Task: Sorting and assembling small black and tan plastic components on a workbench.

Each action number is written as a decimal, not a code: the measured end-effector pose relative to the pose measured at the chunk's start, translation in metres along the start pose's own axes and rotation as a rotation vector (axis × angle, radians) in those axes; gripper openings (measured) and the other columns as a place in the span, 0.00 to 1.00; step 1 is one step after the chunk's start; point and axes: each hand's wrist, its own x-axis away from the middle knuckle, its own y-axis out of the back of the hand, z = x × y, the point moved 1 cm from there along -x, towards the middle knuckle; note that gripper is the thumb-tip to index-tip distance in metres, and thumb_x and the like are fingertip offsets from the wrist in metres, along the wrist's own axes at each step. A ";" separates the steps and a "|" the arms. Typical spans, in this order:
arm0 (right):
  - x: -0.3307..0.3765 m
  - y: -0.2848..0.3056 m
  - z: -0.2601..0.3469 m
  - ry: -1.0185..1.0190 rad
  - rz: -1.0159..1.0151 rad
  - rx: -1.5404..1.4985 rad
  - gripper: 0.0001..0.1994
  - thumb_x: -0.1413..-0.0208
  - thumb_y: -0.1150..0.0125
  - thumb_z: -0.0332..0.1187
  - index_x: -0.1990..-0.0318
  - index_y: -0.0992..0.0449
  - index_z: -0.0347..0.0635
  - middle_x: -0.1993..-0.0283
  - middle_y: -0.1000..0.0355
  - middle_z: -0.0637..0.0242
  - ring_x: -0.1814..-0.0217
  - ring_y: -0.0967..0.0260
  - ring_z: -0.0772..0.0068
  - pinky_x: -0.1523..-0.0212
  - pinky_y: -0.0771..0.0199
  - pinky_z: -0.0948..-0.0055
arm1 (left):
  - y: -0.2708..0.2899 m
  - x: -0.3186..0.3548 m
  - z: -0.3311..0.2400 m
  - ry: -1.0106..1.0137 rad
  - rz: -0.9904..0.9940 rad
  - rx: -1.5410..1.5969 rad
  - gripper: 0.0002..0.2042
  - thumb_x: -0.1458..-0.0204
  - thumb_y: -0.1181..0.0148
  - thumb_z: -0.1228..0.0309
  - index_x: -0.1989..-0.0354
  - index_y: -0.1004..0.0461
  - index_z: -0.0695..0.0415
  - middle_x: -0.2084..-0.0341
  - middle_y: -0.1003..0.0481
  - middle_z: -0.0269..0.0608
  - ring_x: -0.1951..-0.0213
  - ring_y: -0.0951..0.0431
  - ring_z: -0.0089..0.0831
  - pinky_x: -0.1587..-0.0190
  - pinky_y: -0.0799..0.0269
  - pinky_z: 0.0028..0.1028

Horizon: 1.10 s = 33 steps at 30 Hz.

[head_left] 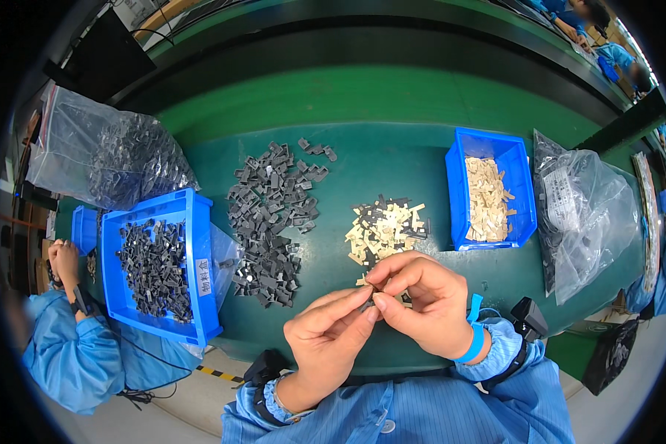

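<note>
My left hand (327,337) and my right hand (425,300) meet near the table's front edge, fingertips pinched together. Between them is a tiny dark part, mostly hidden by the fingers, so its kind does not show. A small beige piece (362,281) shows right beside the left fingertips; whether it is held or lies on the table I cannot tell. Just beyond the hands is a loose pile of beige strips (377,235) mixed with black ones. To its left spreads a large heap of small dark grey plastic parts (274,200).
A blue bin (209,307) of small dark parts stands left, with a clear bag of dark parts (129,155) behind it. At right are a blue bin (457,203) of beige strips and a plastic bag (599,214). A co-worker's hand (64,260) is at far left.
</note>
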 end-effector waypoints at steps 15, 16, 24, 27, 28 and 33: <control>-0.011 0.010 0.007 -0.376 0.273 -0.265 0.05 0.52 0.39 0.26 0.71 0.30 0.36 0.70 0.30 0.64 0.68 0.31 0.74 0.66 0.31 0.75 | 0.006 0.000 -0.002 0.099 0.040 0.200 0.13 0.55 0.44 0.86 0.59 0.28 0.68 0.67 0.25 0.49 0.67 0.23 0.29 0.63 0.25 0.24; -0.012 0.010 0.007 -0.376 0.276 -0.266 0.05 0.52 0.39 0.26 0.71 0.30 0.36 0.70 0.30 0.64 0.68 0.31 0.74 0.66 0.31 0.75 | 0.005 -0.001 -0.004 0.184 0.038 0.261 0.13 0.55 0.44 0.86 0.58 0.28 0.67 0.68 0.25 0.49 0.67 0.23 0.30 0.63 0.25 0.25; -0.011 0.013 -0.001 -0.638 0.284 -0.663 0.04 0.47 0.46 0.27 0.68 0.30 0.35 0.71 0.31 0.66 0.69 0.32 0.76 0.65 0.33 0.78 | 0.006 -0.004 -0.006 0.474 0.048 0.470 0.13 0.52 0.45 0.82 0.56 0.29 0.66 0.68 0.24 0.48 0.67 0.22 0.32 0.61 0.25 0.27; -0.011 0.014 -0.004 -0.636 0.282 -0.612 0.05 0.47 0.46 0.28 0.67 0.30 0.36 0.70 0.30 0.66 0.68 0.32 0.76 0.64 0.34 0.79 | 0.007 -0.006 -0.006 0.469 0.052 0.460 0.14 0.52 0.45 0.82 0.55 0.30 0.65 0.68 0.25 0.49 0.67 0.22 0.32 0.60 0.25 0.27; -0.011 0.015 -0.004 -0.635 0.282 -0.611 0.05 0.47 0.46 0.28 0.67 0.30 0.36 0.70 0.30 0.66 0.68 0.32 0.76 0.64 0.34 0.79 | 0.008 -0.007 -0.006 0.448 0.070 0.449 0.15 0.52 0.45 0.82 0.54 0.30 0.65 0.68 0.25 0.49 0.67 0.22 0.31 0.61 0.25 0.27; -0.013 0.015 0.001 -0.594 0.378 -0.525 0.05 0.46 0.46 0.28 0.65 0.30 0.36 0.69 0.30 0.66 0.66 0.31 0.77 0.63 0.33 0.80 | 0.013 -0.009 -0.004 0.338 0.136 0.398 0.18 0.52 0.46 0.83 0.50 0.34 0.65 0.67 0.25 0.49 0.66 0.22 0.31 0.61 0.25 0.26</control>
